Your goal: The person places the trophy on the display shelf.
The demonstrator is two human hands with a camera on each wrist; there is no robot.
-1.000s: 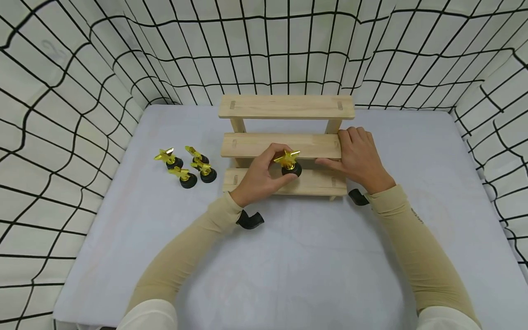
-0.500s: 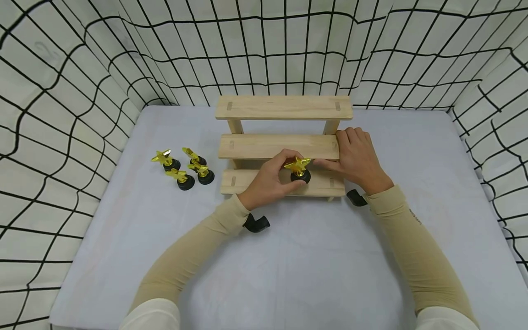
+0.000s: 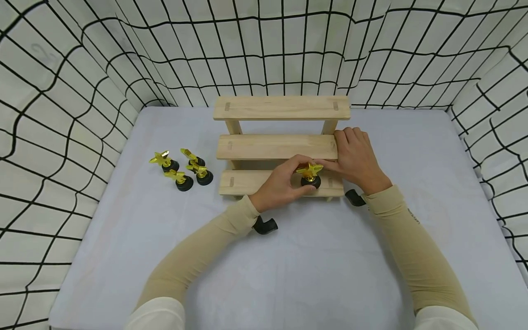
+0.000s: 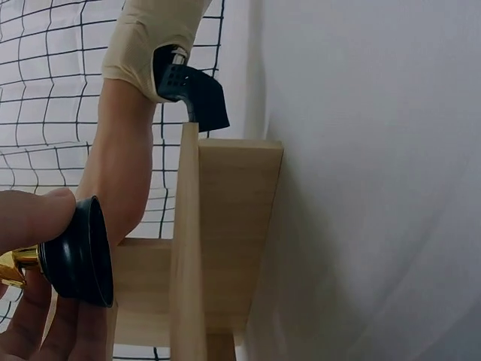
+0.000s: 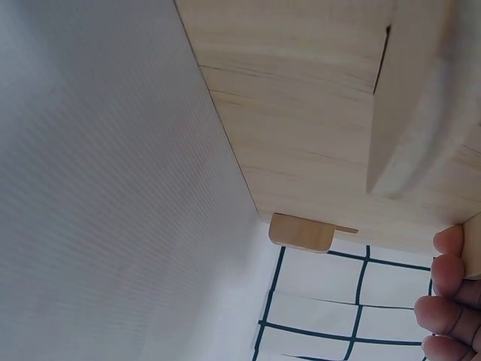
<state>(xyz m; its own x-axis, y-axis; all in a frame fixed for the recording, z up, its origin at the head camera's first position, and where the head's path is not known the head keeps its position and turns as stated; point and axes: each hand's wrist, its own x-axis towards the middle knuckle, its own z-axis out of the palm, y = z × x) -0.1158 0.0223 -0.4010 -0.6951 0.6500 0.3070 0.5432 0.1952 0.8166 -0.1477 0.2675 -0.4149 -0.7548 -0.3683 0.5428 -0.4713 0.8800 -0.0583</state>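
My left hand (image 3: pixel 282 183) pinches a small gold star trophy (image 3: pixel 310 173) by its black round base, between thumb and fingers. The trophy is upright over the right part of the lowest board of a three-tier wooden shelf (image 3: pixel 276 147). In the left wrist view a gap shows between the underside of the trophy base (image 4: pixel 79 256) and the board edge (image 4: pixel 189 248). My right hand (image 3: pixel 358 160) grips the right end of the middle board, thumb along its front edge. Its fingertips (image 5: pixel 443 274) curl against the wood in the right wrist view.
Several more star trophies (image 3: pixel 181 169) stand grouped on the white-covered table (image 3: pixel 288 266), left of the shelf. Black wrist-worn pieces (image 3: pixel 265 226) hang below both cuffs. Black wire grid (image 3: pixel 284 55) lines the back and sides of the table.
My left hand has carried the trophy rightward and slightly nearer along the lowest board. My right hand keeps its grip on the middle board.
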